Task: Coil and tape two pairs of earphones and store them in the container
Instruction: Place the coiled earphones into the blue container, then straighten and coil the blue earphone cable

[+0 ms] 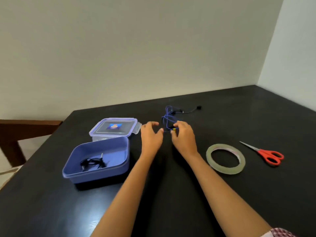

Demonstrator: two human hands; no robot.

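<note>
While our right hand pinches the blue earphones at twelve o'clock on the worktop, our left hand has its grip spread just beside them; we should wind loose, even loops, with the tape ready at four o'clock.

Soft, even indoor light; the pale painted wall is brighter at right. The smooth black tabletop carries a faint sheen. The left hand and right hand are motion-blurred. Edges bend slightly.
</note>
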